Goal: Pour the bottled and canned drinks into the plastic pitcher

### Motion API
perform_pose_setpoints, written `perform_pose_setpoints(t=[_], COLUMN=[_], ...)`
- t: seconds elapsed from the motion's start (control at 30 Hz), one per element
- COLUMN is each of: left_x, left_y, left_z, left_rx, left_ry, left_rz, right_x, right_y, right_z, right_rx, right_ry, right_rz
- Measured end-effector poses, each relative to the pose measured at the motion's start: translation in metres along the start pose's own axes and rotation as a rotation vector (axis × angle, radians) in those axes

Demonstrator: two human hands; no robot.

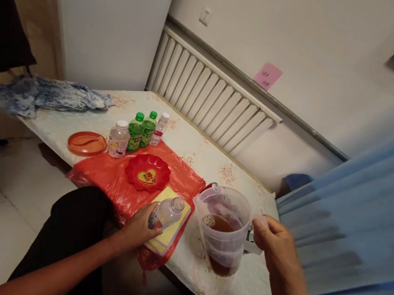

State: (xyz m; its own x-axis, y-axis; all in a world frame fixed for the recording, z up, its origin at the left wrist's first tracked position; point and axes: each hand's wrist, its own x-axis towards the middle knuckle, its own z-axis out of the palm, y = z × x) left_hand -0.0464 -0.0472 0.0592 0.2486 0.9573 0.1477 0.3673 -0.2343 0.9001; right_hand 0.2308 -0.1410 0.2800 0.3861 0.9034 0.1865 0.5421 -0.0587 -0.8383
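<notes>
In my left hand (139, 226) is a clear plastic bottle (166, 214) with its mouth uncapped. The bottle leans toward the jug, over a folded yellow cloth (174, 232) on a red plastic bag. My right hand (274, 241) grips the handle of a clear plastic jug (222, 252) partly filled with brown liquid (220, 223). The jug's spout points toward the bottle, with a gap between them. I cannot tell whether the jug's base touches the table. A red scalloped plate (131, 177) with a heart picture lies beyond the cloth.
A capped clear bottle (118, 142), two green-capped bottles (134, 134) and a white-capped bottle (160, 129) stand behind the plate. An orange lid (86, 144) lies left, on the patterned tablecloth (228, 173). A radiator (207, 86) runs along the wall; a blue curtain (372, 207) hangs right.
</notes>
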Motion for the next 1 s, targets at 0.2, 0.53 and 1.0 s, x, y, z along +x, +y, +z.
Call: perform_pose_setpoints(t=[0.2,0.53,1.0], left_x=[0.002,0.006,0.006], left_y=[-0.005,-0.007,-0.015], left_z=[0.009,0.022,0.027], left_rx=[0.011,0.011,-0.022], left_ry=[-0.014,-0.056,-0.072], left_rz=[0.038,0.049,0.044], right_x=[0.000,0.003,0.008], right_y=[0.006,0.005,-0.008], right_z=[-0.007,-0.011,-0.006], right_rx=[-0.048,-0.149,-0.304], right_ry=[-0.055,-0.088,-0.155], right_rz=[0.004,-0.042,-0.071])
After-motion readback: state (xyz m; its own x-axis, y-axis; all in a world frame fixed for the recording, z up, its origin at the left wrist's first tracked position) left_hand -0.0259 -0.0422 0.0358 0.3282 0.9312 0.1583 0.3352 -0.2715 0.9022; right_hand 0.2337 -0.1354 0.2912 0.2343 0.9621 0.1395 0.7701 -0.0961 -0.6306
